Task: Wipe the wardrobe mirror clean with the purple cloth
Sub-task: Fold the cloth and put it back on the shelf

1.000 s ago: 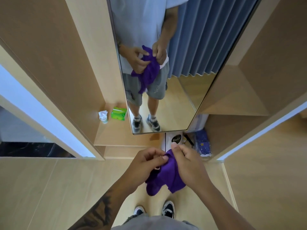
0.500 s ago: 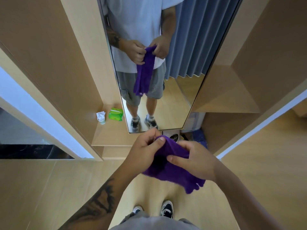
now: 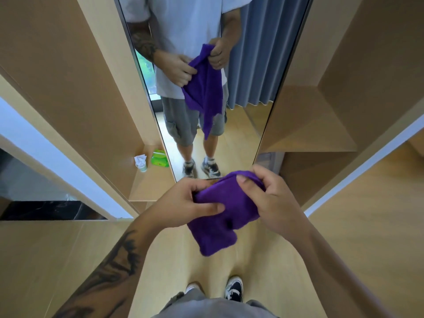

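A tall wardrobe mirror stands straight ahead between wooden panels and reflects a person with the cloth. The purple cloth is bunched in front of me, below the mirror's bottom edge, with its lower end hanging free. My left hand grips its left side, thumb lying across the fabric. My right hand pinches its upper right edge with curled fingers. Neither hand touches the mirror.
On the low wooden shelf left of the mirror lie a green wipes pack and a small white tissue-topped container. Open wooden compartments sit to the right. Light wood floor surrounds my feet.
Both hands have kept working the cloth, folding it from a loose hanging bundle into a more compact pad. The view has tilted up slightly and the mirror sits closer.
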